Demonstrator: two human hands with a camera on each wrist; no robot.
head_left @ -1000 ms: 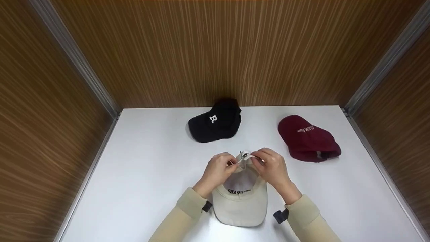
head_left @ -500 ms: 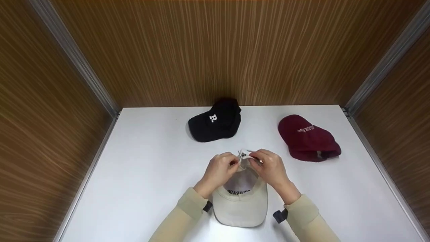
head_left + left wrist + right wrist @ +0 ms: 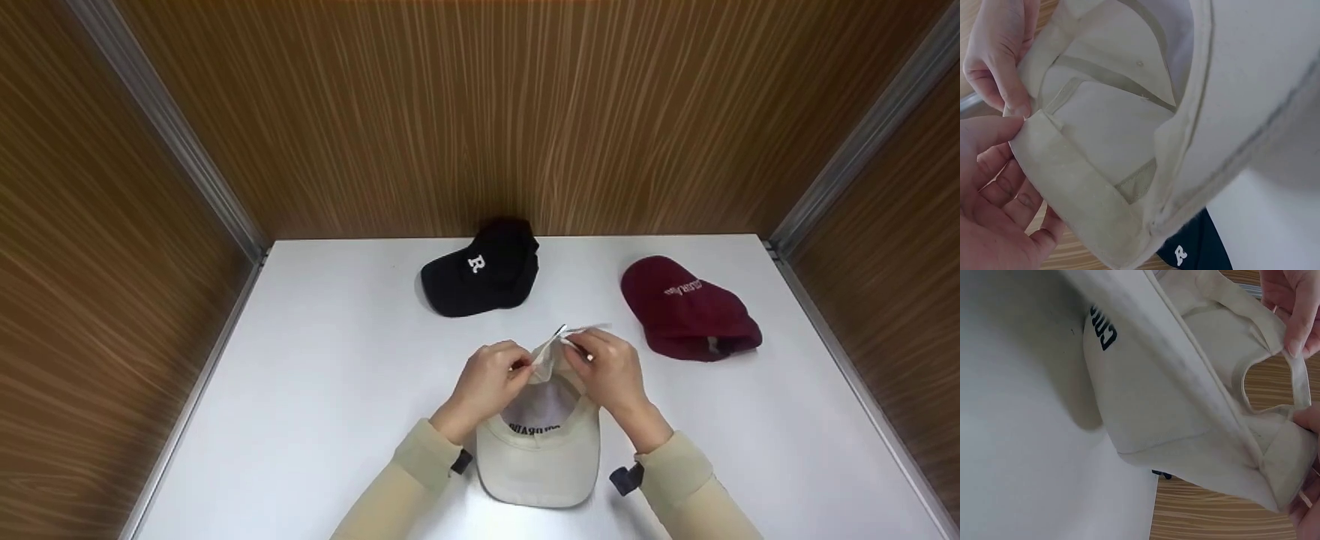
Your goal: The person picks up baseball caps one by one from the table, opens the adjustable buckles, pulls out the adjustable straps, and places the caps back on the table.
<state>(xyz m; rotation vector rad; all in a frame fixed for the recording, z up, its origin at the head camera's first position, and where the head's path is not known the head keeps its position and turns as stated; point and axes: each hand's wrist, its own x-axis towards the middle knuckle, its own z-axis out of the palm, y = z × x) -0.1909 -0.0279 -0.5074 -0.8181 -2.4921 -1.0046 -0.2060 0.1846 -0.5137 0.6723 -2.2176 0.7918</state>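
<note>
Change over the last second: the strap's loose end (image 3: 592,327) on the beige cap (image 3: 536,476) now sticks out past the right hand's (image 3: 609,373) fingertips, over its far side. Half a second ago the strap ends were bunched between the hands. The dark fastener bit (image 3: 560,330) has shifted from the gap toward the right hand and sits just beyond its fingertips. Looks like the strap work has moved along: more strap is drawn out on the right. Can't tell if it's secured or how it's threaded. The black cap (image 3: 484,274), beyond the hands, and the maroon cap (image 3: 686,311), beyond and to the right of the right hand, haven't moved.

Pose: hands side by side, close but apart, forearms angled inward. Left hand (image 3: 491,379) has its fingers curled, thumb and fingertips pinching the cap's back edge. Right hand mirrors it, finger gap closed down, pinching the strap by the fastener.

Beige cap is below and between both hands, brim toward the wearer between the wrists, inside of the crown facing up. Right wrist view shows a narrow band bridging the back opening, from hand to hand.
</note>
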